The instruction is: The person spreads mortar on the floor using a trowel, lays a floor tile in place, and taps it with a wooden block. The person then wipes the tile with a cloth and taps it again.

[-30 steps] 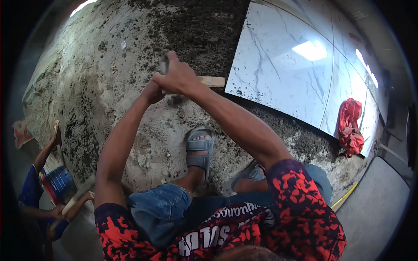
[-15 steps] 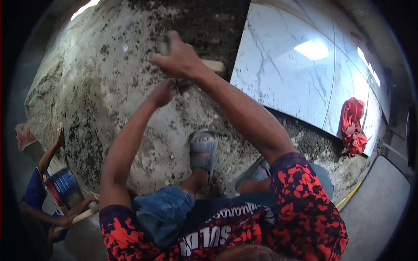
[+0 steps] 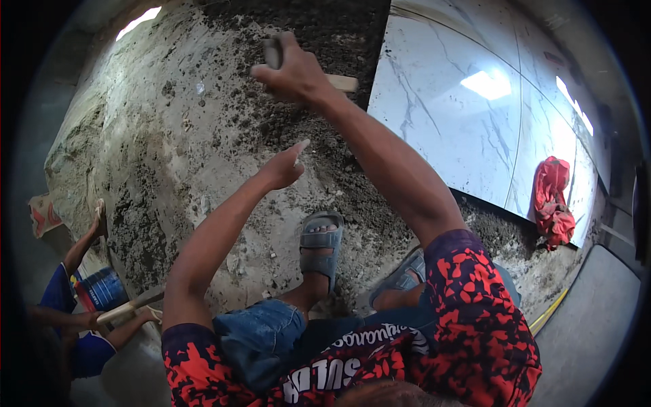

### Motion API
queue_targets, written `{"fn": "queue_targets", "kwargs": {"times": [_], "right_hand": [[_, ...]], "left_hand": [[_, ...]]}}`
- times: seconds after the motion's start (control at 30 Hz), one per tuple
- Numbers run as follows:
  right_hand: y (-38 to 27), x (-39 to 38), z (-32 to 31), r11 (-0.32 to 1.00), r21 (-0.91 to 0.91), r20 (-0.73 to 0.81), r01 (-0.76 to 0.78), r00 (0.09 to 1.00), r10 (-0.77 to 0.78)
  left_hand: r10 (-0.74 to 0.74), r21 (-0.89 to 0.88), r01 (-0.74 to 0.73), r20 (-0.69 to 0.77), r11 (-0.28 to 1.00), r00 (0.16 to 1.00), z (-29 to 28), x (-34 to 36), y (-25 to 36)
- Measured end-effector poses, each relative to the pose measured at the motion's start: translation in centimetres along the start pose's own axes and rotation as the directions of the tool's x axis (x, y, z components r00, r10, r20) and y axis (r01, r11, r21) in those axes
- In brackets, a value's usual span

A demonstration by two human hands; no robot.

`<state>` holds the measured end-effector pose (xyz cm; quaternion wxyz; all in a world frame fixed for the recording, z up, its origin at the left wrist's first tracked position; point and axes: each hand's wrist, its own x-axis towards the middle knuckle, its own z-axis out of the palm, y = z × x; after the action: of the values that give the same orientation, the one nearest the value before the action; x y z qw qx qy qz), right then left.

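My right hand (image 3: 293, 73) is reaching out over dark, loose mortar (image 3: 319, 34), its fingers wrapped round a wooden-handled tool. The tool's grey end (image 3: 273, 53) shows by the fingers, and its pale wooden handle (image 3: 344, 83) sticks out behind the wrist. Its exact kind is hidden by the hand. Nearer to me, my left hand (image 3: 281, 169) hovers above the rough grey floor (image 3: 230, 197). Its index finger is stretched out with a whitish tip, the other fingers bend inward, and I see nothing held. Large white marble-patterned tiles (image 3: 441, 102) lie to the right of both hands.
A crumpled red cloth (image 3: 553, 203) lies on the tiles' near right corner. At lower left, a co-worker's arm holds a wooden handle (image 3: 116, 315) beside a blue and red bucket (image 3: 102, 288). My sandalled feet (image 3: 321, 241) stand on the rough floor.
My right hand has moved slightly up and right with the tool. My left hand has come right and nearer to me, apart from the right one. The co-worker's handle has shifted.
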<state>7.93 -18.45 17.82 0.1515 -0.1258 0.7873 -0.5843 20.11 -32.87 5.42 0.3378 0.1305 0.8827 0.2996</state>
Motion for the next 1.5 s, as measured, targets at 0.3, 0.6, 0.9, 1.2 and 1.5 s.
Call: {"fn": "queue_targets", "kwargs": {"times": [0.3,0.6,0.9,1.2,1.5], "right_hand": [[4.4,3.1,-1.5,0.963,-0.255,-0.107,-0.082,0.993,0.057],[5.3,3.7,-0.1,0.953,-0.301,-0.104,-0.024,0.995,-0.008],[4.0,3.6,1.2,0.945,-0.322,-0.055,0.059,0.995,-0.081],[4.0,4.6,0.0,0.904,-0.409,-0.039,0.126,0.987,-0.155],[3.8,2.9,1.3,0.948,-0.272,0.019,-0.164,0.984,0.176]], "left_hand": [[0.024,0.026,-0.025,0.039,0.999,0.999,1.2,0.2,1.2],[-0.008,0.019,0.007,0.066,1.0,0.998,1.9,-1.0,1.1],[-0.06,0.042,0.056,0.106,0.998,0.993,1.9,-2.3,1.8],[-0.043,0.051,0.036,0.155,0.998,0.987,3.6,-2.0,1.6],[-0.011,0.061,-0.002,0.215,0.998,0.977,3.6,-0.8,3.4]]}}
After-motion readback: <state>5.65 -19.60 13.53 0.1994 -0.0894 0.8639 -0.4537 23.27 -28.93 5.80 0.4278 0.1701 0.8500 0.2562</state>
